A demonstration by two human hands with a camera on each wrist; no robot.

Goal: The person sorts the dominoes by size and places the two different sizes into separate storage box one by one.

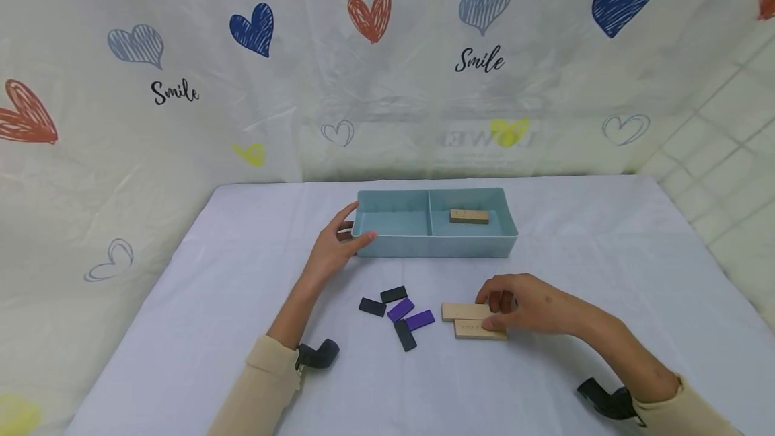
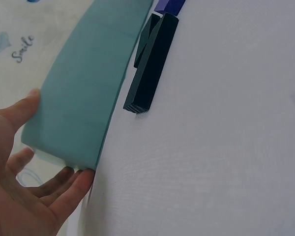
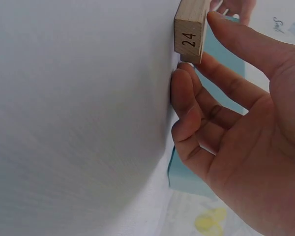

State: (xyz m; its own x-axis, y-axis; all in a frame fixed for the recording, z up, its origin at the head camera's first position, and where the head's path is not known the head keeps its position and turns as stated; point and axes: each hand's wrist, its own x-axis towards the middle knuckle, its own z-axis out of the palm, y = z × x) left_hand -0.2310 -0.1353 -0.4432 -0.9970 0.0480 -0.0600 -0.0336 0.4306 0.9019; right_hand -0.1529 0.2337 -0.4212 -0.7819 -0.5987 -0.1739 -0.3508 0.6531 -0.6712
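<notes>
A light blue two-compartment box (image 1: pixel 436 247) stands at the back of the table. My left hand (image 1: pixel 331 247) holds its left end, thumb over the front rim and fingers around the side. In front of the box, two light wooden blocks (image 1: pixel 465 312) lie side by side, slightly offset. My right hand (image 1: pixel 535 305) pinches them at their right end, thumb on the nearer block and index finger by the farther one. In the right wrist view the end of a wooden block (image 3: pixel 188 37) reads "24". Another wooden block (image 1: pixel 469 216) lies in the box's right compartment.
Left of the wooden blocks lies a loose group of small blocks: several black ones (image 1: pixel 405 336) and two purple ones (image 1: pixel 420 319). A white cloth (image 1: pixel 200 328) covers the table. Behind it hangs a sheet (image 1: pixel 412 86) printed with hearts.
</notes>
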